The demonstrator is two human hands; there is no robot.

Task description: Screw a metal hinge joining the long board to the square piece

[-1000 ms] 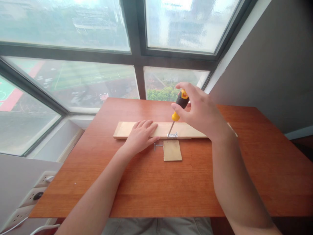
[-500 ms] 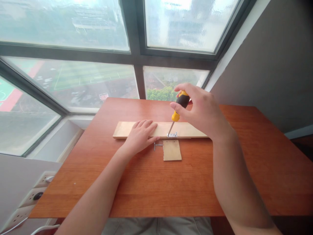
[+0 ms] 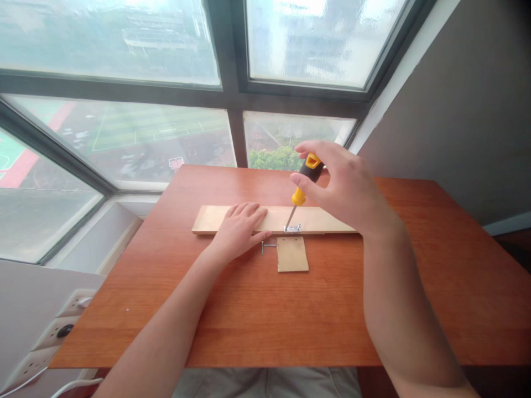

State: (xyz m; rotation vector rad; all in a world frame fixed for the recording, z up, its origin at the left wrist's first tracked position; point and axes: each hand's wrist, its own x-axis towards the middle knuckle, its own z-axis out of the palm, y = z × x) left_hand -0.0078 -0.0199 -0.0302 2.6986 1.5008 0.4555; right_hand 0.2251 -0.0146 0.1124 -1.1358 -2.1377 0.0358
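Windows (image 3: 153, 132) stand beyond the surface (image 3: 249, 315). I rest the left hand (image 3: 238, 229) open on the board (image 3: 277, 215), probably to steady it; the right hand (image 3: 346, 185) grips the screwdriver (image 3: 298, 196), tip down at the plate (image 3: 294, 228) along the near edge.

Screwdriver handle (image 3: 311, 170) turned since 0.5 s ago.

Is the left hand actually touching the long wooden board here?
Touching. The head view shows the left hand lying across the near edge of the board, fingers resting on its top face.
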